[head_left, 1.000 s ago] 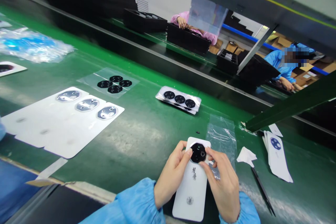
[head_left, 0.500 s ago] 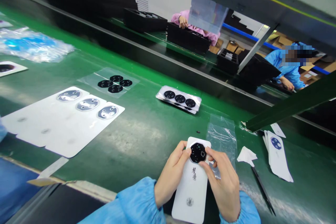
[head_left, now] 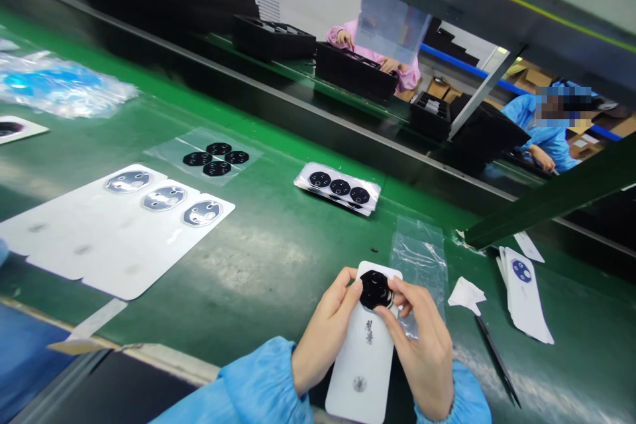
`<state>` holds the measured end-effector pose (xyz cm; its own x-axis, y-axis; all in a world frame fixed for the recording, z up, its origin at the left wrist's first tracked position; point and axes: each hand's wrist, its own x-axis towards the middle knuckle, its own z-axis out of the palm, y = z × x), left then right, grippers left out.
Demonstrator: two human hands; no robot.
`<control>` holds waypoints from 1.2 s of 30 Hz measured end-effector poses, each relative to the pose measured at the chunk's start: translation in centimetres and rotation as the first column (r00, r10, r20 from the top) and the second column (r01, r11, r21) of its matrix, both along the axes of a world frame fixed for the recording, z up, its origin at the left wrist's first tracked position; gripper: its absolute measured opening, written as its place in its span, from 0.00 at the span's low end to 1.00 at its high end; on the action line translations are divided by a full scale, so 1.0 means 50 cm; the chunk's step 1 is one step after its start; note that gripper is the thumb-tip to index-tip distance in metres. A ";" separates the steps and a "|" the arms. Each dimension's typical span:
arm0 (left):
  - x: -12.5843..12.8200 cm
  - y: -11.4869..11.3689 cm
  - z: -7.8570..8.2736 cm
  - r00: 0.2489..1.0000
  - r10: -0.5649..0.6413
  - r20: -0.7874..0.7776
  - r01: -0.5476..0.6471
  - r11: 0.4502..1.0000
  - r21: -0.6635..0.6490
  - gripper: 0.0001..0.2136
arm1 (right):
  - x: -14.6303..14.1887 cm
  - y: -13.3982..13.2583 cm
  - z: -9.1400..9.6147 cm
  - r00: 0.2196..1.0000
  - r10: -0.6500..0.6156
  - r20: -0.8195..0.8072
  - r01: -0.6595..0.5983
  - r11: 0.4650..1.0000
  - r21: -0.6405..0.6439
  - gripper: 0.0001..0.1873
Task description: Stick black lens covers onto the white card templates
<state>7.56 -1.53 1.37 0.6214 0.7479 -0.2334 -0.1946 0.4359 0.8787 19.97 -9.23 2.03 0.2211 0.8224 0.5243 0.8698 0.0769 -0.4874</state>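
Observation:
A white phone back panel (head_left: 362, 361), printed with dark characters and a small round mark, lies in front of me at the bench edge. At its top sits a black octagonal camera lens cover (head_left: 375, 289) with several small holes, slightly tilted, its lower right edge showing. My left hand (head_left: 325, 328) is closed on the left side of the panel, thumb tip at the cover's left rim. My right hand (head_left: 422, 338) pinches the cover's right side between thumb and forefinger. Whether the cover touches the panel all round I cannot tell.
Left lie white panels (head_left: 124, 245) with grey camera plates; behind are black covers on clear film (head_left: 218, 159) and a stack of cover strips (head_left: 340, 187). Right are a plastic bag (head_left: 421, 248), crumpled tissue (head_left: 466, 295), black tweezers (head_left: 497, 358) and stacked white panels (head_left: 529, 298). Co-workers sit beyond.
The lens cover has tilted a little between my fingers, and its lower right edge now shows. My hands stay in almost the same place. The pink-sleeved co-worker's hands have moved.

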 end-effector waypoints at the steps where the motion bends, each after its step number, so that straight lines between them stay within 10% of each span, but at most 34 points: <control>1: 0.000 0.000 -0.001 1.000 -0.009 0.000 0.009 1.000 -0.009 0.11 | 0.000 0.000 0.000 1.000 -0.003 -0.018 0.003 1.000 -0.001 0.17; 36: -0.001 -0.005 -0.001 1.000 -0.013 -0.005 0.013 1.000 -0.024 0.13 | 0.028 0.012 0.042 0.991 0.100 -0.083 -0.117 0.968 -0.220 0.21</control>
<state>7.51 -1.77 1.33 0.6298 0.7338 -0.2547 -0.1842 0.4597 0.8688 21.38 -8.63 4.12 0.1540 0.9382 0.3100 0.8248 0.0507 -0.5632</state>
